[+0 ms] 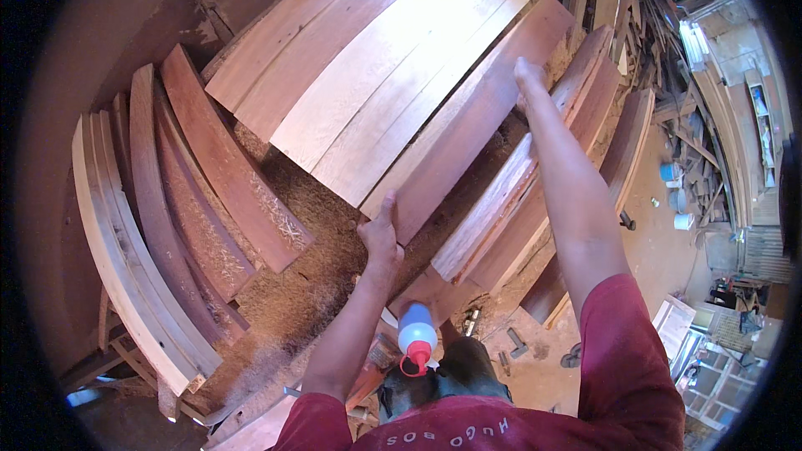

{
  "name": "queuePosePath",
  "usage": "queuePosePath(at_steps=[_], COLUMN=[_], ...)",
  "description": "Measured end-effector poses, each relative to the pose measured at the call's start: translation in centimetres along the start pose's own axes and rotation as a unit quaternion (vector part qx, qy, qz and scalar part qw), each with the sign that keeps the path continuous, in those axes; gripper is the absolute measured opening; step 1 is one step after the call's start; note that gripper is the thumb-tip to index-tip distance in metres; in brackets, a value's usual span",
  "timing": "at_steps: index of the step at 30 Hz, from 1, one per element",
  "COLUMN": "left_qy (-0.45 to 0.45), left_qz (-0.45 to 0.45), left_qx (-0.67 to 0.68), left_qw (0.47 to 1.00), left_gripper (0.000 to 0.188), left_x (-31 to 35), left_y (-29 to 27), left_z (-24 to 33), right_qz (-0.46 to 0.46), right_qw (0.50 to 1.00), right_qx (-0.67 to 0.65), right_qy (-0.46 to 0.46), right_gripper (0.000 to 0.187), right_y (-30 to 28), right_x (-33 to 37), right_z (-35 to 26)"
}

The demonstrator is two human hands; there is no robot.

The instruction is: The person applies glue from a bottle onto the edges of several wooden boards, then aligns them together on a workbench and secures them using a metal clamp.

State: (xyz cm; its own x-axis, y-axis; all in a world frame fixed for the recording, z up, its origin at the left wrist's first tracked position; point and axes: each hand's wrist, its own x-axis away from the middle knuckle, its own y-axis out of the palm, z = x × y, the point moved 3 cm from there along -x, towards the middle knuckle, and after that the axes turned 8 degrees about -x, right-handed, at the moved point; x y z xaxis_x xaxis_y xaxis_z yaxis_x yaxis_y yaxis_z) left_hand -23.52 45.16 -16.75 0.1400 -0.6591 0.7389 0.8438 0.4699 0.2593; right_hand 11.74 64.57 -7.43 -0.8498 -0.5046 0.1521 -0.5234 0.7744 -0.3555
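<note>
A long reddish wooden board (472, 129) lies at a slant in front of me, beside a row of joined paler boards (393, 67), with a thin dark gap along part of their shared edge. My left hand (381, 238) grips its near end, thumb on the top face and the other fingers partly hidden beneath. Farther up, my right hand (528, 82) is closed on the board's right edge; its fingers are mostly hidden. Close to my body a pale plastic squeeze bottle (416, 327) with a red cap stands on wood.
Several curved planks (209, 142) rest on the left amid sawdust and shavings (309, 292). More thick planks (543, 175) lie to the right, under and beside my right arm. Scrap wood (668, 75) is piled at the far right, near small buckets (671, 172). Tools (517, 342) lie on the floor.
</note>
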Motion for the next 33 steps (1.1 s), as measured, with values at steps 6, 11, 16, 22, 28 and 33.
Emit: queuePosePath(at_steps=[6, 11, 16, 22, 28, 33], left_qy=[0.009, -0.003, 0.023, 0.022, 0.07, 0.23], left_qz=[-0.024, -0.044, -0.066, -0.029, -0.014, 0.095], left_qx=[0.055, 0.092, 0.107, 0.073, 0.031, -0.099], left_qw=[0.998, 0.995, 0.992, 0.997, 0.997, 0.964], left_gripper=[0.063, 0.066, 0.073, 0.082, 0.078, 0.059], left_x=[-3.1, -0.8, 0.1, -0.2, -1.9, -0.9], left_y=[-1.6, 0.0, 0.9, 0.3, -0.1, -6.3], left_z=[-1.8, 0.5, 2.5, 1.2, 0.7, 4.7], right_qz=[-0.136, -0.124, -0.123, -0.315, -0.369, -0.347], right_qw=[0.987, 0.991, 0.991, 0.949, 0.92, 0.917], right_qx=[0.059, 0.032, 0.005, -0.01, -0.098, -0.141], right_qy=[0.067, 0.048, 0.052, -0.008, -0.094, -0.137], right_gripper=[0.046, 0.054, 0.045, 0.04, 0.038, 0.038], right_y=[1.2, -0.1, -1.3, -7.4, -25.2, -40.7], right_x=[-1.2, -3.2, -2.3, 3.7, 7.1, 1.4], right_z=[0.3, 1.4, 1.4, -5.9, -12.2, -12.2])
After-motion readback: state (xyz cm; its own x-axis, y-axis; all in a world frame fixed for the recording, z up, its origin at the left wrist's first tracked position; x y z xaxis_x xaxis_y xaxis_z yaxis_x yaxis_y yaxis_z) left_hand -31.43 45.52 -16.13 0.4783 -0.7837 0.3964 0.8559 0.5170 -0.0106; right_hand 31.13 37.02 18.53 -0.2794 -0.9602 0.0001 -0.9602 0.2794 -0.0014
